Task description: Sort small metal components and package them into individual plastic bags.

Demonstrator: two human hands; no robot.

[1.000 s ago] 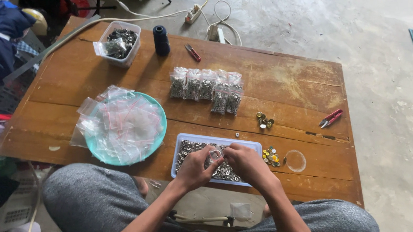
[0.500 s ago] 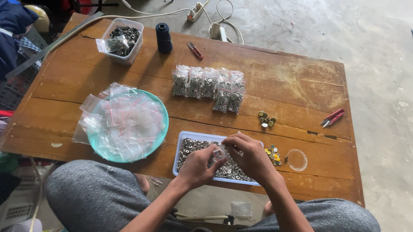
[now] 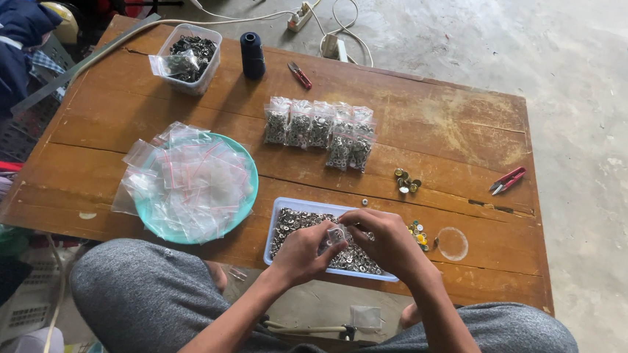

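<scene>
Bag, small and clear, pinched between both hands above tray of metal rings at near desk edge. Left hand closed on bag from left; right hand closed on it from right, fingertips meeting. Loose brass pieces and coloured bits just right of tray, clear disc beyond. Teal plate heaped with empty bags left of tray. Row of filled bags at desk centre. Red snips near right edge. Tub, dark spool, second snips along far edge.
</scene>
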